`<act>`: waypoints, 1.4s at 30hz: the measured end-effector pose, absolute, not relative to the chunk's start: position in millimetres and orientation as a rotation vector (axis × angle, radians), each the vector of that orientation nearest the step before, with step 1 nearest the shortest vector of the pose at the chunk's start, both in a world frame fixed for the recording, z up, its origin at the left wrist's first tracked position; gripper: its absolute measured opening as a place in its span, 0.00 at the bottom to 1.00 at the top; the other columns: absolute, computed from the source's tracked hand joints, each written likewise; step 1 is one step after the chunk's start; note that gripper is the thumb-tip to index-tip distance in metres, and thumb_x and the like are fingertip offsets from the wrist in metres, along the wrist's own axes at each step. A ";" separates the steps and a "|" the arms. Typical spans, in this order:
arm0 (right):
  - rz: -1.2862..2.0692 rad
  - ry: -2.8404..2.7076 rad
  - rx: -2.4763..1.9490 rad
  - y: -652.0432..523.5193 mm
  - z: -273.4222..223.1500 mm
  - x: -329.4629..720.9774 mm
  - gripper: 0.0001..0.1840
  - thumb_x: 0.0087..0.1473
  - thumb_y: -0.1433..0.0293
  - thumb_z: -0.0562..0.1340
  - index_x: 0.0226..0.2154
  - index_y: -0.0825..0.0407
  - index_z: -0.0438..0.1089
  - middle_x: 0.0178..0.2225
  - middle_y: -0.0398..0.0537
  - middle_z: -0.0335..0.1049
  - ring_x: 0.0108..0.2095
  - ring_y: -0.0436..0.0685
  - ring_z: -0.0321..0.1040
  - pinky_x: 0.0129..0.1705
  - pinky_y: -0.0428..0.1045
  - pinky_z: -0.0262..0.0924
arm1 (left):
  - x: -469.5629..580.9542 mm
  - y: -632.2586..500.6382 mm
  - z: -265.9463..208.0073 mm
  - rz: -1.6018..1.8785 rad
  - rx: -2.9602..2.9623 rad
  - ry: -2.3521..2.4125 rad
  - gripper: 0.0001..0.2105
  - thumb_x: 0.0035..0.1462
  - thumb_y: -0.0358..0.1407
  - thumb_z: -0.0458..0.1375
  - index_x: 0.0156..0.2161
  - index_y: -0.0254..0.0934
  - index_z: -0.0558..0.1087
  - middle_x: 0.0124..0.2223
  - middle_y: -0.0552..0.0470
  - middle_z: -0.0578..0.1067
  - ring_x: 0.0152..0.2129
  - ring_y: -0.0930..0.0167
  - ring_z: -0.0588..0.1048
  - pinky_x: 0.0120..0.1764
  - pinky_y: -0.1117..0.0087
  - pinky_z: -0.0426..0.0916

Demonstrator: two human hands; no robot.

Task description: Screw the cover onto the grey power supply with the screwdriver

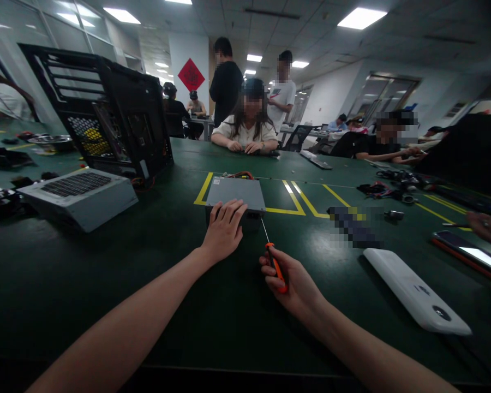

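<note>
A grey metal computer power supply (238, 192) lies on the green table in front of me, with wires showing at its far side. My left hand (226, 229) rests against its near edge, fingers spread out over the top, not wrapped round it. In my right hand (288, 273) is a screwdriver (276, 266) with an orange and black handle, the fingers closed about it. Its thin shaft points up and away, the tip at the near right corner of the power supply. Whether the tip sits in a screw is too small to tell.
To the left stand an open black computer case (118, 120) and a second power supply (85, 196). A long white device (417, 289) lies at the right, near a phone (470, 254) and another person's hand (489, 226). Cables (396, 183) lie farther back. A person (247, 128) sits opposite.
</note>
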State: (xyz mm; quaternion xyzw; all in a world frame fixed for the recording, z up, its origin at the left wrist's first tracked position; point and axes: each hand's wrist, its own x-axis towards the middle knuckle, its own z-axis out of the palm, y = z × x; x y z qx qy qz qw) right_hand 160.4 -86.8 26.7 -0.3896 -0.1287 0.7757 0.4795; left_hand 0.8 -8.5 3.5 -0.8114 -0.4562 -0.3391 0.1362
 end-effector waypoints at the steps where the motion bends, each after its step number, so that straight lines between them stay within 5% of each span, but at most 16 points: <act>1: 1.877 -0.308 -0.945 -86.8 27.1 160.4 0.06 0.54 0.71 0.55 0.27 0.56 0.60 0.22 0.43 0.59 0.15 0.41 0.51 0.09 0.35 0.43 | 0.8 -8.3 3.4 -0.984 -2.349 -1.322 0.23 0.53 0.29 0.49 0.55 0.37 0.56 0.57 0.47 0.61 0.56 0.66 0.55 0.58 0.58 0.43; 7: 1.952 -0.320 -0.941 -84.5 26.9 160.9 0.11 0.58 0.68 0.49 0.33 0.57 0.63 0.22 0.44 0.60 0.17 0.43 0.57 0.14 0.36 0.54 | 0.9 -9.0 3.8 -0.985 -2.355 -1.319 0.23 0.52 0.29 0.50 0.55 0.37 0.56 0.57 0.47 0.60 0.56 0.66 0.55 0.58 0.58 0.43; 13: 1.870 -0.323 -0.969 -85.9 28.1 159.8 0.07 0.54 0.70 0.54 0.28 0.56 0.61 0.21 0.42 0.58 0.13 0.40 0.49 0.09 0.35 0.42 | 0.4 -8.7 3.6 -0.990 -2.356 -1.312 0.23 0.52 0.29 0.50 0.55 0.37 0.56 0.57 0.47 0.61 0.56 0.65 0.55 0.58 0.58 0.43; 20: 1.893 -0.343 -0.959 -86.7 25.6 160.2 0.10 0.57 0.69 0.50 0.31 0.58 0.63 0.22 0.43 0.60 0.17 0.43 0.56 0.14 0.37 0.53 | 0.3 -8.1 2.7 -0.989 -2.352 -1.312 0.24 0.52 0.29 0.50 0.55 0.37 0.56 0.57 0.47 0.61 0.56 0.66 0.55 0.58 0.58 0.43; 28: 1.848 -0.329 -0.942 -86.2 25.5 160.1 0.06 0.55 0.72 0.54 0.27 0.56 0.60 0.22 0.42 0.59 0.14 0.40 0.50 0.09 0.34 0.42 | 0.9 -8.6 3.4 -0.991 -2.352 -1.315 0.24 0.52 0.29 0.50 0.55 0.37 0.56 0.57 0.46 0.60 0.56 0.65 0.56 0.58 0.57 0.43; 34: 1.924 -0.344 -0.956 -85.9 26.6 159.9 0.12 0.58 0.68 0.49 0.33 0.58 0.63 0.22 0.43 0.59 0.17 0.42 0.56 0.14 0.36 0.52 | 0.6 -8.7 3.5 -0.986 -2.351 -1.320 0.24 0.52 0.29 0.50 0.56 0.37 0.56 0.57 0.48 0.60 0.56 0.66 0.55 0.58 0.58 0.43; 37: 1.923 -0.348 -0.959 -85.3 26.9 160.4 0.13 0.58 0.67 0.48 0.36 0.58 0.64 0.21 0.43 0.58 0.16 0.42 0.54 0.12 0.36 0.48 | 1.0 -8.3 3.1 -0.988 -2.347 -1.319 0.24 0.52 0.29 0.50 0.55 0.37 0.56 0.57 0.47 0.60 0.56 0.66 0.55 0.58 0.58 0.43; 42: 1.837 -0.344 -0.971 -85.9 27.7 160.1 0.06 0.55 0.72 0.54 0.27 0.56 0.60 0.22 0.42 0.59 0.15 0.40 0.50 0.10 0.34 0.42 | 0.9 -8.8 3.7 -0.983 -2.355 -1.320 0.24 0.52 0.29 0.50 0.56 0.37 0.56 0.58 0.47 0.60 0.56 0.66 0.55 0.58 0.58 0.43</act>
